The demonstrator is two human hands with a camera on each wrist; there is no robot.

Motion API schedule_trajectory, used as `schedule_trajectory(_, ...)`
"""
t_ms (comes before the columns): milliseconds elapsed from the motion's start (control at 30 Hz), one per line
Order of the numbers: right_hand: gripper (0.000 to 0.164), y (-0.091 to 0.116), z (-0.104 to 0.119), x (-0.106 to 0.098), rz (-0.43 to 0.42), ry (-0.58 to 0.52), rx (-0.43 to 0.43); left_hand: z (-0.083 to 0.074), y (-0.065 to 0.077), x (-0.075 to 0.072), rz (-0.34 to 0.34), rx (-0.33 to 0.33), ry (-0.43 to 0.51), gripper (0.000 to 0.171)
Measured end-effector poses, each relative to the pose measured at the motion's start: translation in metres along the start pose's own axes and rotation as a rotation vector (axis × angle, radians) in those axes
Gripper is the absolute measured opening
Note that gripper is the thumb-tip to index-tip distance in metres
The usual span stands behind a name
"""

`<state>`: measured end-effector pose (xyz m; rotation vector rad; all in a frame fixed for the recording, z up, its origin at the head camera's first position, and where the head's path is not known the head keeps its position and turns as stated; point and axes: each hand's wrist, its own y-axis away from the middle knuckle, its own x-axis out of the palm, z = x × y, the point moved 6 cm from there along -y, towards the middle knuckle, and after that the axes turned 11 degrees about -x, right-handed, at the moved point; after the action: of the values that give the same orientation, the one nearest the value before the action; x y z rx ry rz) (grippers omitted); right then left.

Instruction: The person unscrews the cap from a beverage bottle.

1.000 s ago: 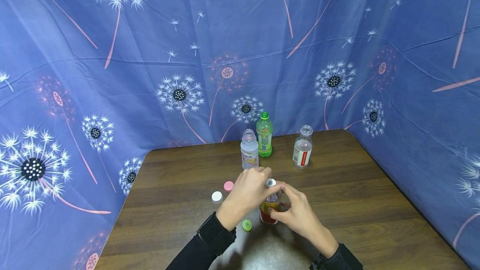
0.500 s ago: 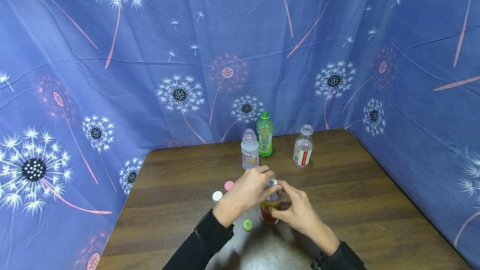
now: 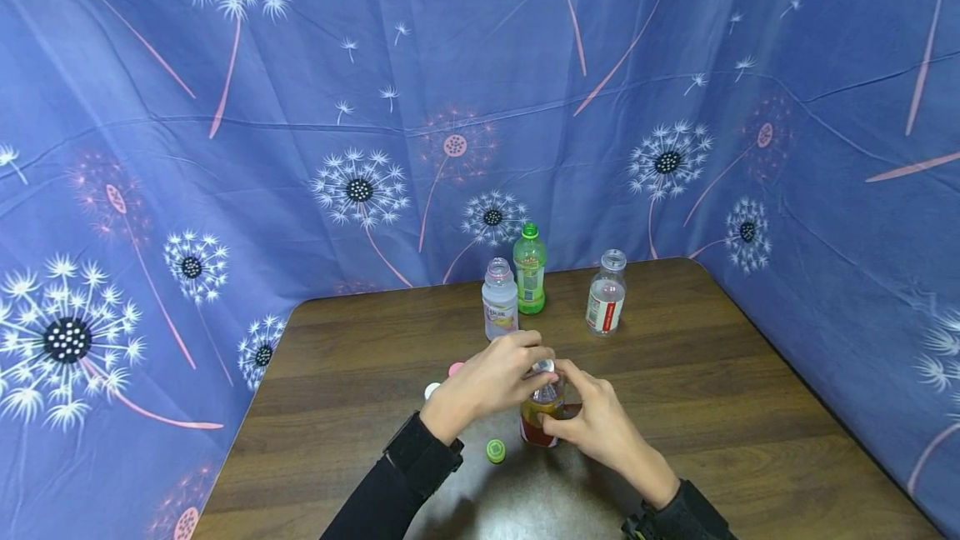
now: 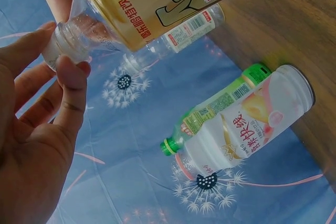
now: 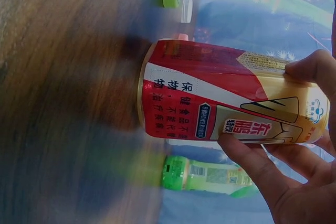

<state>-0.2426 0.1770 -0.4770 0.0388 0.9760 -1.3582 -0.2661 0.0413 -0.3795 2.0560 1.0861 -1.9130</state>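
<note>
A drink bottle with a gold and red label (image 3: 537,427) stands upright on the wooden table. My right hand (image 3: 600,423) grips its body, with thumb and fingers on opposite sides of the label (image 5: 210,98). At the top, my left hand (image 3: 487,382) pinches the whitish cap (image 4: 65,48) on the bottle's neck between thumb and fingers. In the head view the left fingers partly cover the bottle's top.
Behind the hands stand three uncapped bottles: a white one (image 3: 500,307), a green one (image 3: 530,273) and a clear one (image 3: 605,298). A green cap (image 3: 496,451) lies near the bottle; a white cap (image 3: 431,390) and a pink cap (image 3: 455,368) are partly behind the left hand.
My left hand and wrist have turned slightly about the bottle's top, the forearm shifting left and covering more of the white and pink caps. The right hand and bottle stay almost still.
</note>
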Motion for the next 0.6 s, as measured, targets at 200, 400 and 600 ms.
schedule_trajectory(200,0.073,-0.0001,-0.0005,-0.0002,-0.008,-0.002,-0.007,0.0007,0.0,-0.0009,0.021,0.004,0.025,0.021)
schedule_trajectory(400,0.074,-0.0005,-0.0015,0.0002,-0.002,-0.011,0.012,0.0018,-0.0001,-0.0017,-0.009,-0.076,-0.006,0.021)
schedule_trajectory(600,0.073,-0.0005,-0.0004,0.0013,0.008,-0.008,0.027,0.0021,0.0005,0.0014,-0.114,-0.193,-0.111,0.032)
